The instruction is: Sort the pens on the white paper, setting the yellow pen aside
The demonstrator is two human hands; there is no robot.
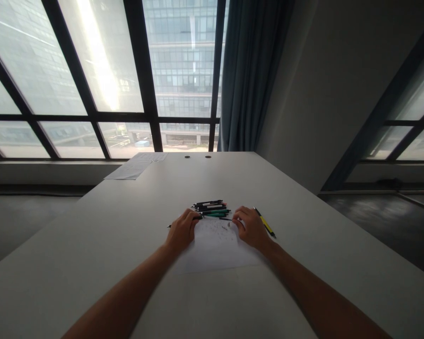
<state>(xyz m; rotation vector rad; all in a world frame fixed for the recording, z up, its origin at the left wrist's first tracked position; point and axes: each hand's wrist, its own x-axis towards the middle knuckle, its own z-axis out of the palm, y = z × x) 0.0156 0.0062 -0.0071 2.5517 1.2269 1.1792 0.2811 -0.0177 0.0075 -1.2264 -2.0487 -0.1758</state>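
Observation:
My left hand point(182, 230) is closed around a dark pen point(198, 217), whose other end pokes out to the left of the fingers. From the pen a thin rod that looks like a pen refill point(217, 218) stretches across to my right hand point(249, 227), where thumb and fingers pinch its dark end. Whether the rod still sits inside the pen I cannot make out. Below it lies a white sheet of paper point(215, 249) with small marks and a few tiny loose parts point(229, 225). Just beyond my hands several black and green pens point(209, 205) lie side by side.
A yellow and black pen point(265, 222) lies right of my right hand. Printed sheets point(129, 170) rest at the far left edge of the white table point(183, 176). Two round dark holes point(208, 157) are near its far edge. Windows and a blue curtain point(247, 75) stand behind.

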